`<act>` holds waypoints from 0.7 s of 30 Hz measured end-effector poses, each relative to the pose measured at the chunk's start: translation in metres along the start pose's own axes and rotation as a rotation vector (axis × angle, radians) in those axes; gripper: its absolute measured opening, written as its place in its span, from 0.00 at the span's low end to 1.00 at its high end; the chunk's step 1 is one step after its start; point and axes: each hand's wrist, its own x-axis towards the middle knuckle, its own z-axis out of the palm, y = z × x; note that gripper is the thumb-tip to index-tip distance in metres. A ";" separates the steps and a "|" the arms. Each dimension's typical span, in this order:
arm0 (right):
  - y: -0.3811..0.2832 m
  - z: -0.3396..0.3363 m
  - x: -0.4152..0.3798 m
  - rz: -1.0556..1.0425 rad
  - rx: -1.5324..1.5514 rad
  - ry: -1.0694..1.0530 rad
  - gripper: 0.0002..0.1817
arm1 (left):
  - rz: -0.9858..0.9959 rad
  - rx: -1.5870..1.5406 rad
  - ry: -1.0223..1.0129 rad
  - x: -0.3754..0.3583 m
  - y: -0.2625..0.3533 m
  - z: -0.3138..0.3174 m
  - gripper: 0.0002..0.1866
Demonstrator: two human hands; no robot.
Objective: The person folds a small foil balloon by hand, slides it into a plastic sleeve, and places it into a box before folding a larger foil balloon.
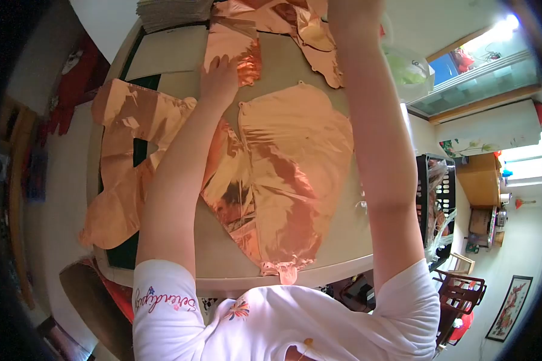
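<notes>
Several flat rose-gold foil pieces lie on the table (pixel 220 240). My left hand (pixel 220 81) rests with its fingers spread on a foil strip (pixel 229 39) near the upper middle. My right hand (pixel 356 12) is at the top edge of the view, beside more crumpled foil (pixel 310 30); its fingers are out of sight. A large heart-like foil piece (pixel 301 162) lies in front of me, its narrow end with a small tab at the near edge. Left of my left forearm is a foil shape (pixel 117 162) with a small opening.
A paper stack (pixel 174 12) sits at the upper left. Clear plastic bags (pixel 406 72) lie at the upper right. Right of the table stand a black crate (pixel 436 192) with plastic-wrapped items and a wooden chair (pixel 461 292). A brown chair back (pixel 93 301) is at the lower left.
</notes>
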 end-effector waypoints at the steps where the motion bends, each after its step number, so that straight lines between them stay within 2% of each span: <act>1: -0.014 0.000 0.003 -0.021 0.082 -0.007 0.09 | 0.006 -0.055 0.020 0.004 -0.004 0.007 0.22; 2: -0.027 0.001 0.005 -0.045 0.164 -0.020 0.09 | 0.008 -0.113 0.044 0.008 -0.009 0.014 0.22; 5: -0.068 -0.012 0.008 -0.192 -0.118 0.020 0.09 | -0.039 -0.417 0.346 0.015 -0.022 -0.014 0.22; 7: -0.105 -0.024 0.001 -0.210 -0.298 0.012 0.08 | -0.207 -0.542 0.572 -0.003 -0.026 -0.081 0.21; 9: -0.131 -0.033 -0.004 -0.273 -0.335 0.003 0.07 | -0.255 -1.024 0.844 0.001 -0.059 -0.106 0.22; 12: -0.157 -0.036 -0.008 -0.324 -0.129 -0.067 0.07 | -0.121 -1.121 0.827 -0.025 -0.027 -0.208 0.22; 14: -0.180 -0.048 -0.009 -0.246 -0.040 -0.148 0.08 | 0.052 -1.576 0.546 -0.033 -0.004 -0.239 0.18; 17: -0.197 -0.051 -0.011 -0.179 -0.033 -0.045 0.09 | 0.271 -1.442 0.212 -0.049 0.031 -0.280 0.13; 20: -0.210 -0.065 -0.005 -0.182 -0.134 -0.096 0.07 | 0.190 -1.364 0.144 -0.068 0.049 -0.300 0.05; 21: -0.222 -0.068 -0.008 -0.115 -0.138 -0.121 0.07 | 0.208 -1.375 0.152 -0.074 0.050 -0.302 0.04</act>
